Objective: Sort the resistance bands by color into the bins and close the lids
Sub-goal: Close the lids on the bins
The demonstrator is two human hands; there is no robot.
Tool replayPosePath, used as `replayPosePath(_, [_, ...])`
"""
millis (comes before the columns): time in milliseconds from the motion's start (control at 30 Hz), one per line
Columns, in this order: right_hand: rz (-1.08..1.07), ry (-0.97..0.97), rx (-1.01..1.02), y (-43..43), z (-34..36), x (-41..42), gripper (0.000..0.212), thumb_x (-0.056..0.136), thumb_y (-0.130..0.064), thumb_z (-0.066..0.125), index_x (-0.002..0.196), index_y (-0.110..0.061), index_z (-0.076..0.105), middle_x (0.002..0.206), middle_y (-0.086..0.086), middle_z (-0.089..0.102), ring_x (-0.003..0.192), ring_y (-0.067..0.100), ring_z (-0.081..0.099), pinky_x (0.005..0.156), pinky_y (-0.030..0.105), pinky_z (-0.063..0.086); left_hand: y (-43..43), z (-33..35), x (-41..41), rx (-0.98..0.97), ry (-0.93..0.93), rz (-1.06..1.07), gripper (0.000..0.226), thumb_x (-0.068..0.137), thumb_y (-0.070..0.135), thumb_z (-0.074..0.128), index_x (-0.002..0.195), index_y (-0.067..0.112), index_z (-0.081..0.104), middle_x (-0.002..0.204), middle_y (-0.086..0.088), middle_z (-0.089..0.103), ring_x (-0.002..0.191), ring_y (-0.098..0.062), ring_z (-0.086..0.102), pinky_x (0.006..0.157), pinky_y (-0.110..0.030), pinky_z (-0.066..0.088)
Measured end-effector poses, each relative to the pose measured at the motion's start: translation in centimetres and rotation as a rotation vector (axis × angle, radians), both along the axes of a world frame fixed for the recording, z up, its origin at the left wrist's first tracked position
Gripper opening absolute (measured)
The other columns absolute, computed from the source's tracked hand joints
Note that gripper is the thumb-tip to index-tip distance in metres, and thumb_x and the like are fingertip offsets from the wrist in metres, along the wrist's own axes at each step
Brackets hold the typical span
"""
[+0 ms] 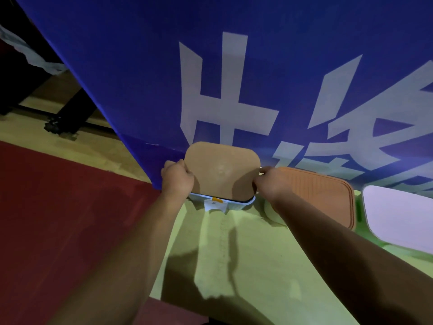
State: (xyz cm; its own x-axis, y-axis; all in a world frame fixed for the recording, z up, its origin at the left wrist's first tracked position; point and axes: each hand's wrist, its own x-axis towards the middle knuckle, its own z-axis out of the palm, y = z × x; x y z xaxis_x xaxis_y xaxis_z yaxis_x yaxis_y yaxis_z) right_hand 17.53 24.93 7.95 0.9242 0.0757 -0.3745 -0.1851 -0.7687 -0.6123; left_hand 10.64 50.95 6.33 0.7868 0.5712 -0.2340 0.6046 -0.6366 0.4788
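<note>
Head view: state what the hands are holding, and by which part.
Both hold the tan lid: the left hand grips its left edge and the right hand its right edge, over the white bin.

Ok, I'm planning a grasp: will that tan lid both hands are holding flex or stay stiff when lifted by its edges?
Probably stiff: the tan lid looks flat though the left hand and right hand grip only its two opposite sides. Likely light, since it looks thin. Its smooth top may slide on the white bin until seated.
</note>
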Motion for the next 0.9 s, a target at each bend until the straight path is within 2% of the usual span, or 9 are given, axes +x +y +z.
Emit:
replayPosePath(133, [0.053,-0.009,-0.067,0.4,-0.3,0.2,0.029,0.099,-0.016,0.053,0.109,0.0,0.076,0.102,0.02,0.078,0.097,0.038,0.07,0.091,0.049,0.06,0.1,-1.0,0.1,0.012,0.041,-0.017,0.032,0.1,0.019,0.06,0.127,0.001,0.066,0.128,-0.028,0.054,0.115,-0.052,0.053,0.103,-0.044,0.045])
replayPosePath(267, [0.083,0.005,-0.106,0.6,-0.5,0.5,0.031,0.101,-0.017,0.051,0.109,0.0,0.075,0.105,0.02,0.076,0.1,0.038,0.07,0.09,0.045,0.059,0.1,-1.4,0.6,0.013,0.091,-0.034,0.048,0.105,0.025,0.056,0.15,0.008,0.056,0.138,-0.026,0.047,0.123,-0.051,0.049,0.11,-0.044,0.042])
replayPosePath(400, [0.103,0.02,-0.122,0.8,-0.8,0.7,0.03,0.101,-0.017,0.049,0.107,0.0,0.074,0.102,0.02,0.075,0.097,0.038,0.07,0.087,0.045,0.06,0.3,-1.7,1.1,0.029,0.111,-0.037,0.047,0.106,0.025,0.051,0.149,0.008,0.056,0.138,-0.024,0.043,0.124,-0.049,0.049,0.108,-0.047,0.046])
replayPosePath(500, [0.107,0.01,-0.118,0.7,-1.2,0.7,0.031,0.102,-0.017,0.05,0.108,0.001,0.075,0.102,0.02,0.075,0.098,0.039,0.071,0.089,0.049,0.061,0.4,-1.9,1.2,0.044,0.102,-0.046,0.038,0.105,0.024,0.051,0.135,0.004,0.063,0.134,-0.023,0.045,0.12,-0.047,0.05,0.104,-0.048,0.048])
replayPosePath(667, [0.105,-0.006,-0.133,0.3,-1.5,0.7,0.03,0.101,-0.017,0.052,0.104,0.002,0.076,0.103,0.022,0.076,0.097,0.039,0.067,0.079,0.038,0.053,0.3,-2.2,1.0,0.034,0.07,-0.023,0.028,0.101,0.021,0.054,0.116,0.003,0.07,0.129,-0.025,0.051,0.119,-0.048,0.052,0.104,-0.045,0.046])
replayPosePath(900, [0.097,-0.026,-0.135,0.1,-1.5,0.8,0.03,0.099,-0.018,0.055,0.109,0.001,0.075,0.106,0.023,0.076,0.098,0.041,0.068,0.084,0.042,0.058,-0.6,-2.2,0.6,0.035,-0.012,0.011,0.026,0.105,0.023,0.06,0.12,0.005,0.07,0.131,-0.023,0.049,0.121,-0.047,0.05,0.102,-0.045,0.045])
